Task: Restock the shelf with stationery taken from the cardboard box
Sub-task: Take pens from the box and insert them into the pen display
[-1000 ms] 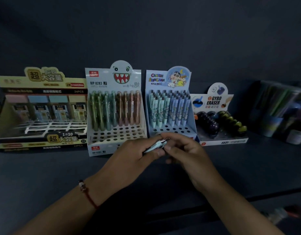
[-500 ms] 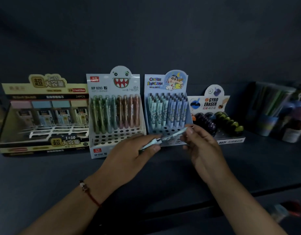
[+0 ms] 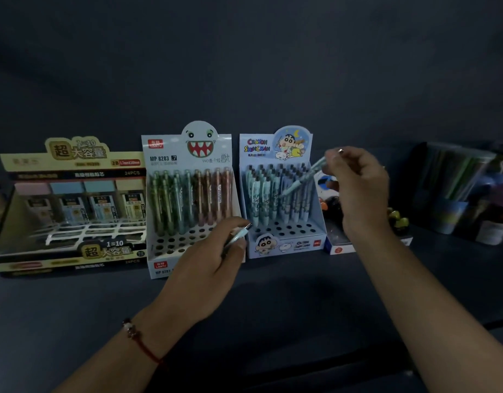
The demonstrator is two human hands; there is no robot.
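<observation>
Right hand (image 3: 358,182) up over the blue cartoon pen box (image 3: 281,199), fingertips pinching a pale pen (image 3: 302,180) near its top end. Pen hangs slanted: long axis runs upper right to lower left, tip pointing down-left toward the rows already standing in the box. Prob. held high by the end so the tip can be steered into a free hole; empty holes show in the front rows. Not yet seated.

Left hand (image 3: 213,268) low, in front of the monster-face pen box (image 3: 188,205), fingers curled round a second pen (image 3: 240,234). Only its clip end pokes out past the thumb, pointing up-right; rest hidden in the fist. Looks like spare stock kept ready for the next slot.

Refill box (image 3: 71,205) at far left, eraser box behind right wrist, all on the dark shelf (image 3: 301,293). Cardboard box not in view. Dim light, detail poor.
</observation>
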